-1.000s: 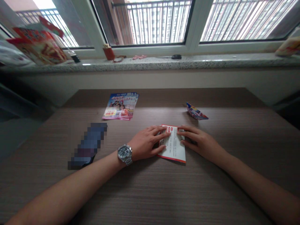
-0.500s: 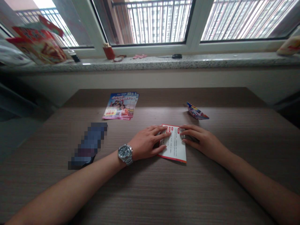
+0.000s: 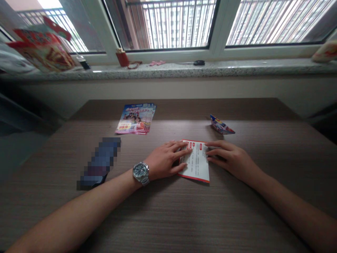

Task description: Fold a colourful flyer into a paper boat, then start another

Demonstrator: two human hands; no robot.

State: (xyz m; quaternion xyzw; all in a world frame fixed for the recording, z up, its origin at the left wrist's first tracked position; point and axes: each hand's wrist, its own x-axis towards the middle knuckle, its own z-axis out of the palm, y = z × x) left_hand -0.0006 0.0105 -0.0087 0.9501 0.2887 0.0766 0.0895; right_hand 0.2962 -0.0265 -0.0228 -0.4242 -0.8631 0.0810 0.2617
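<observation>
On the desk [image 3: 184, 218] in front of you lie a stack of flyers [image 3: 135, 118] toward the far edge, a folded paper [image 3: 222, 125] off to the right, and a pixelated object [image 3: 98, 163] on your left that is too blurred to name. Beyond, on the granite sill [image 3: 237, 70], you have a red cup [image 3: 122, 59], scissors [image 3: 198, 63], a small pink item [image 3: 156, 63], and a red printed package [image 3: 43, 52] leaning at the left end, below a barred window [image 3: 171, 24].
</observation>
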